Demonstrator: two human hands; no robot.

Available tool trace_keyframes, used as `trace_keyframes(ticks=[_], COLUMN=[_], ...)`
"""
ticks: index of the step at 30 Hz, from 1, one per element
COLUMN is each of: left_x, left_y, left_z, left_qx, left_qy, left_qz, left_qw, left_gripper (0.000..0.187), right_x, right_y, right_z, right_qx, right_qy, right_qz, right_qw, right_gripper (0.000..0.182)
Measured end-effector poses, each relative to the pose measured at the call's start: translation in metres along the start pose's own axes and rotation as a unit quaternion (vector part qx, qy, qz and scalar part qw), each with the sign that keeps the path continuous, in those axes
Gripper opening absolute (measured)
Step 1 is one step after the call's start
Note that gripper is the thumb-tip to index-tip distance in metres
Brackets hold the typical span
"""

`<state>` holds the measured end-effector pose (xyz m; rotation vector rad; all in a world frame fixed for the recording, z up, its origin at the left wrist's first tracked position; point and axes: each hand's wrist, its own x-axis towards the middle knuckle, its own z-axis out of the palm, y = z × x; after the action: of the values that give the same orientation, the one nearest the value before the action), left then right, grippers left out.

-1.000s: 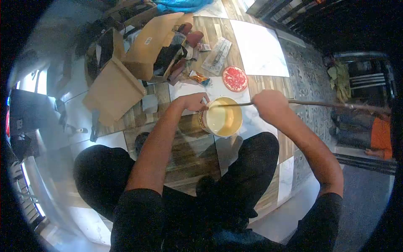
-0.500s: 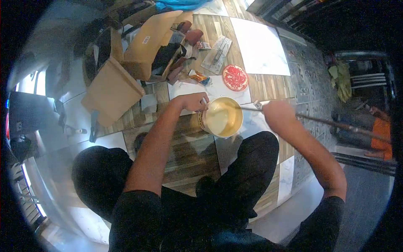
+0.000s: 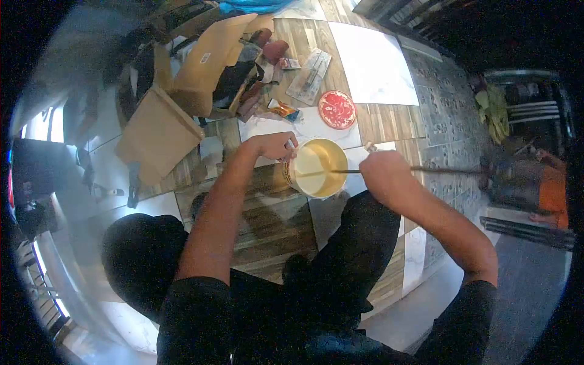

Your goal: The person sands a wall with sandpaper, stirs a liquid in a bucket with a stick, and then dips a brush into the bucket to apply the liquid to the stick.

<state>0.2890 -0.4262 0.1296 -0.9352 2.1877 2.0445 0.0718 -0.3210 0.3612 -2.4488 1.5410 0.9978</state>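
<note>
A tilted bucket [image 3: 339, 159] with yellowish inner walls stands in front of me, with pale creamy liquid [image 3: 308, 167] inside. My left hand [image 3: 275, 146] is closed on its left rim, the fingers bent over the edge. On the other side, my right hand [image 3: 385, 176] is wrapped round a long thin rod [image 3: 447, 170]. One end of the rod reaches over the rim into the bucket, while the rest stretches away to the right behind my fist. A round red-and-white lid [image 3: 337, 110] lies just beyond the bucket.
Open cardboard boxes [image 3: 159, 137] with mixed contents stand at the left. A flat trowel-like tool [image 3: 309, 76] and a small orange-and-blue packet [image 3: 283, 111] lie on the tiled floor [image 3: 377, 121]. Another person in orange [image 3: 552, 194] is at the far right.
My right hand has moved left and slightly down with the rod, whose end now reaches further into the bucket. My left hand keeps its grip on the rim. The view has shifted slightly.
</note>
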Motion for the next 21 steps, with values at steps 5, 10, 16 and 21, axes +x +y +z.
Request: trace_keyframes(ticks=[5,10,16,21], left_x=[0.006,-0.002,0.0,-0.001], left_y=[-0.012,-0.011,-0.009,-0.002], left_z=[-0.002,-0.006,-0.005,-0.005], left_qx=[-0.021,-0.043,-0.008,-0.011], left_qy=[-0.007,-0.017,-0.015,-0.016], left_qz=[0.004,0.013,0.011,-0.03], left_qw=[1.0,0.999,1.0,0.999], left_gripper=[0.042,0.043,0.038,0.04], right_x=[0.005,0.003,0.001,-0.003], right_y=[0.015,-0.006,0.007,-0.003], right_z=[-0.017,-0.009,-0.001,-0.004], right_qx=[0.04,0.029,0.084,0.063], right_qy=[0.056,-0.061,0.022,-0.049], right_qz=[0.027,-0.026,0.026,-0.031], right_qw=[0.997,0.997,0.996,0.996], right_gripper=[0.012,0.015,0.015,0.014])
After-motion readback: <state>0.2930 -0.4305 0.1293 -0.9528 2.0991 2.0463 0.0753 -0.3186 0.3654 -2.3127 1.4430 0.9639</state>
